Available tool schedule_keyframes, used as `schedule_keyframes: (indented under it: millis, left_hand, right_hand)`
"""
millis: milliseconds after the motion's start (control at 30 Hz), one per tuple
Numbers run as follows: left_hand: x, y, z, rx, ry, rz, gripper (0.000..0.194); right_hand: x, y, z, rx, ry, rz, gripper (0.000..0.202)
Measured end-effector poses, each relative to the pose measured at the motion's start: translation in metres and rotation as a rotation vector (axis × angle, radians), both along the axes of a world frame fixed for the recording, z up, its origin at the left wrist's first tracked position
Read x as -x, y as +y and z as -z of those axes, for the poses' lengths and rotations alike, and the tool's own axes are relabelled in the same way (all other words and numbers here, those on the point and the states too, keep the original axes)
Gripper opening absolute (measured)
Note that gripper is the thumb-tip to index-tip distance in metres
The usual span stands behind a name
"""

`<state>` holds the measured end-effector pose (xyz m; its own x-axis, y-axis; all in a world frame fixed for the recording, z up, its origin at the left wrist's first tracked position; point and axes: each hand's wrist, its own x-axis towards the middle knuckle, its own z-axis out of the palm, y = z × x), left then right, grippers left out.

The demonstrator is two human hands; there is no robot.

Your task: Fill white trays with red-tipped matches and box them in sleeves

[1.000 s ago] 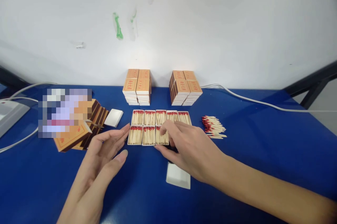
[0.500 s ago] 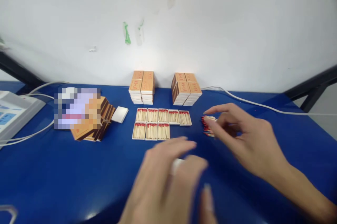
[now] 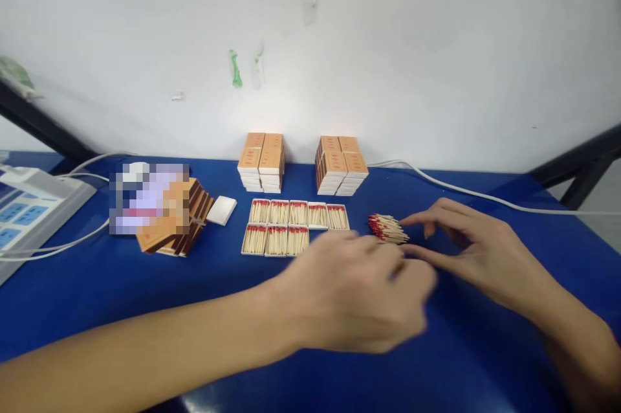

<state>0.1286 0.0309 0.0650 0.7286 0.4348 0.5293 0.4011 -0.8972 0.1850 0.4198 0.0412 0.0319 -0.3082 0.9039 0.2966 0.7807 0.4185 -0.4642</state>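
My left hand [image 3: 363, 290] reaches across the front of the scene, blurred, its fingers bent and their tips hidden; whether it holds anything cannot be seen. Just beyond it lies a loose pile of red-tipped matches [image 3: 388, 229]. My right hand [image 3: 470, 245] is at the right side of this pile, with thumb and forefinger apart at the plain ends of the matches. Left of the pile, small white matchbox trays [image 3: 298, 241] filled with matches stand in two rows, heads pointing to the back. My left hand covers part of the front row's right side.
Two stacks of closed matchboxes, a left stack [image 3: 262, 160] and a right stack [image 3: 342, 164], stand by the wall. At left are a heap of matchbox covers [image 3: 194, 219], a white card-like piece [image 3: 222, 210] and a power strip [image 3: 29, 219]. A white cable [image 3: 466, 196] runs along the back right.
My left hand has moved forward and right, its forearm now crossing the table. My right hand has drawn back to the right, uncovering more of the match pile. The view has shifted slightly.
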Motion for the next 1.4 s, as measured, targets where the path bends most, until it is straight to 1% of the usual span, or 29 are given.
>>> schedule_keyframes:
  millis: [67,100,133,167,233,333,433,500,633,767,867,933,1100,1200,1267,1400]
  left_hand:
    - [0.037,-0.001,0.012,0.054,-0.062,-0.09,0.019]
    - [0.054,-0.005,0.017,0.092,-0.084,-0.113,0.012]
    - [0.069,-0.01,0.022,0.13,-0.098,-0.131,0.01]
    - [0.082,-0.015,0.027,0.159,-0.113,-0.149,0.019]
    - [0.1,-0.025,0.036,0.208,-0.107,-0.159,0.043]
    - [0.113,-0.035,0.046,0.308,-0.109,-0.178,0.063]
    - [0.12,-0.038,0.052,0.392,-0.061,-0.205,0.078]
    - [0.123,-0.039,0.053,0.407,-0.026,-0.215,0.084]
    - [0.126,-0.041,0.054,0.357,0.012,-0.211,0.086]
    - [0.125,-0.042,0.059,0.285,0.048,-0.211,0.087]
    - [0.125,-0.043,0.062,0.265,0.035,-0.229,0.082]
    - [0.125,-0.044,0.063,0.252,0.026,-0.237,0.073]
    - [0.122,-0.041,0.064,0.243,0.051,-0.227,0.044]
    - [0.117,-0.038,0.061,0.236,0.054,-0.226,0.031]
    - [0.114,-0.038,0.059,0.225,0.055,-0.236,0.028]
    - [0.109,-0.04,0.056,0.158,0.053,-0.254,0.035]
  right_hand:
    - [0.001,0.0,0.002,-0.022,-0.018,-0.018,0.036]
    - [0.002,-0.001,0.003,-0.038,-0.019,-0.029,0.037]
    - [0.003,-0.001,0.005,-0.059,-0.021,-0.04,0.037]
    - [0.004,-0.002,0.007,-0.08,-0.024,-0.051,0.037]
    - [0.005,-0.003,0.011,-0.121,-0.038,-0.064,0.033]
    - [0.006,-0.004,0.015,-0.126,-0.066,-0.07,0.028]
    - [0.007,-0.003,0.017,-0.093,-0.066,-0.077,0.027]
    - [0.009,-0.004,0.017,-0.089,-0.055,-0.083,0.024]
    - [0.014,-0.004,0.014,-0.085,-0.061,-0.112,0.016]
    - [0.016,-0.005,0.012,-0.081,-0.094,-0.129,0.015]
    - [0.013,-0.006,0.012,-0.084,-0.11,-0.112,0.018]
    - [0.011,-0.007,0.012,-0.08,-0.118,-0.101,0.023]
    - [0.009,-0.007,0.006,-0.036,-0.134,-0.116,0.034]
    - [0.012,-0.008,0.003,-0.031,-0.136,-0.137,0.038]
    - [0.016,-0.009,0.004,-0.043,-0.136,-0.14,0.038]
    - [0.022,-0.012,0.008,-0.072,-0.132,-0.133,0.033]
